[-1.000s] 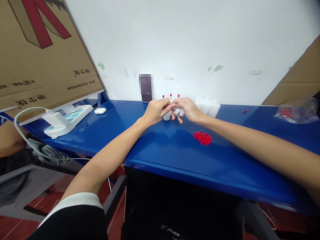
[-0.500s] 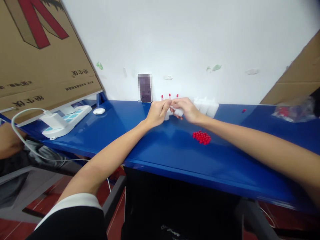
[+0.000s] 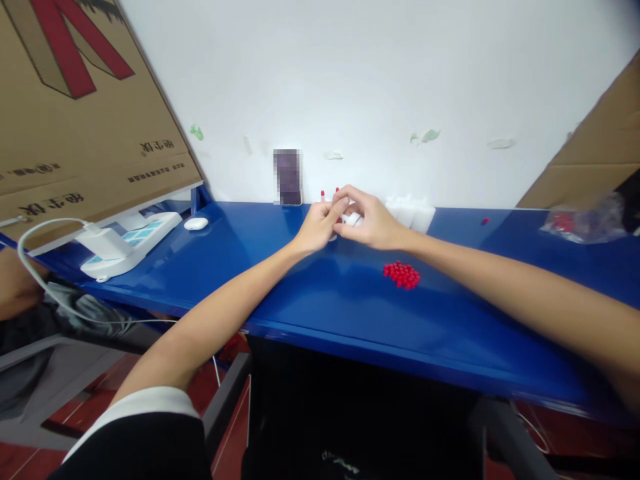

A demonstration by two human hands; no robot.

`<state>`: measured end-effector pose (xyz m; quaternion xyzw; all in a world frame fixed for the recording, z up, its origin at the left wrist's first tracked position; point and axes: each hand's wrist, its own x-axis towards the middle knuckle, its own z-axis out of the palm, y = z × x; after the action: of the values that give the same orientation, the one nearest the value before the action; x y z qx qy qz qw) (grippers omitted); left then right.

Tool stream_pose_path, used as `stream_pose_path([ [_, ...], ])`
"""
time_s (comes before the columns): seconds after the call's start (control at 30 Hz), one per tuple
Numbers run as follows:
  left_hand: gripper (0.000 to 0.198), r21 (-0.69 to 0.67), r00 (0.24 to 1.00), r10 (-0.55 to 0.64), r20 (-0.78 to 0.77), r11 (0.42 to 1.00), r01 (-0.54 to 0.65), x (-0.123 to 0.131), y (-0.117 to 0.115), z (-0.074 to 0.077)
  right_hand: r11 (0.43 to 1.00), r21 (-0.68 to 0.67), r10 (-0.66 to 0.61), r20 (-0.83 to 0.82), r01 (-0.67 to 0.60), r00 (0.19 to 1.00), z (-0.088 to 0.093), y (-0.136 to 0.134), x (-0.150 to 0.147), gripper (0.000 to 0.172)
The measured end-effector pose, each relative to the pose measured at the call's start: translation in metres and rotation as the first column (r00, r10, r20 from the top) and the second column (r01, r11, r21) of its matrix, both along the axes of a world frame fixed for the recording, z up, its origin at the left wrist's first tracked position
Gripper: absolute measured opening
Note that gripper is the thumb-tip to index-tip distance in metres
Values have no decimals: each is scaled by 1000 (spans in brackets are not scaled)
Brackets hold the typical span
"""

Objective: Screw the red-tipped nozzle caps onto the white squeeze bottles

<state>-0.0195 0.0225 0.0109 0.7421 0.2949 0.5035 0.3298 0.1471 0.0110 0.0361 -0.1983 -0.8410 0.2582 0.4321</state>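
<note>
My left hand [image 3: 316,227] and my right hand [image 3: 373,220] meet over the back of the blue table. Between them is a small white bottle [image 3: 353,219] with a red tip at its left end. The fingers of my left hand pinch the red tip, and my right hand curls round the white body. Behind the hands stand white bottles with red caps [image 3: 323,195], partly hidden. White bottles [image 3: 413,212] stand in a group right of my right hand. A pile of small red caps [image 3: 401,275] lies nearer the front.
A phone [image 3: 289,177] leans on the wall. To the left are a white earbud case [image 3: 196,224], a power strip [image 3: 135,247] with a plugged charger, and a cardboard box [image 3: 100,133]. One loose red cap [image 3: 485,221] and a plastic bag [image 3: 585,219] lie at right.
My right hand has turned and its fingers have arched higher over the bottle, reaching toward my left fingers. The view has shifted slightly.
</note>
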Motion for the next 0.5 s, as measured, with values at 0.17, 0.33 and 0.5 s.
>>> stream_pose_path([
  [0.17,73,-124,994,-112,2,986,111,1,2,2,994,107,-10,-68,17,998,2,6,-1,17],
  [0.33,72,-92,995,-81,-56,993,76,2,0,3,996,35,-79,-164,86,983,7,3,0,6],
  [0.5,69,241,984,176,-26,956,-165,1,-8,9,971,-164,-208,-197,177,958,10,9,4,9],
])
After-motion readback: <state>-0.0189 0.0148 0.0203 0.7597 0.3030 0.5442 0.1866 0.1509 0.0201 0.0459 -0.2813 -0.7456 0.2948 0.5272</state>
